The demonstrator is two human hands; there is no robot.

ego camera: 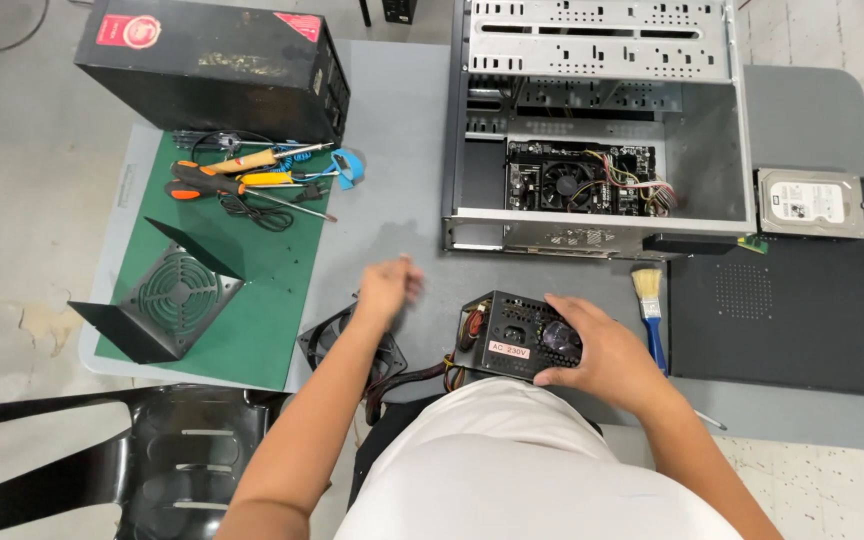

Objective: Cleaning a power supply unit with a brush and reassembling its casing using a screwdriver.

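my right hand (607, 352) grasped the black perforated metal power supply box (512, 335); my left hand (387, 285), blurred, loosely curled, hovered just left of it above the black case fan (337, 340).

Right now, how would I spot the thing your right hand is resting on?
Start at the big open computer case at the top of the grey table and come straight down to the near edge. There the right hand rests on a small black power supply unit. Unlike the flat black side panel and blue-handled paintbrush beside it, it is a perforated metal box trailing cables.
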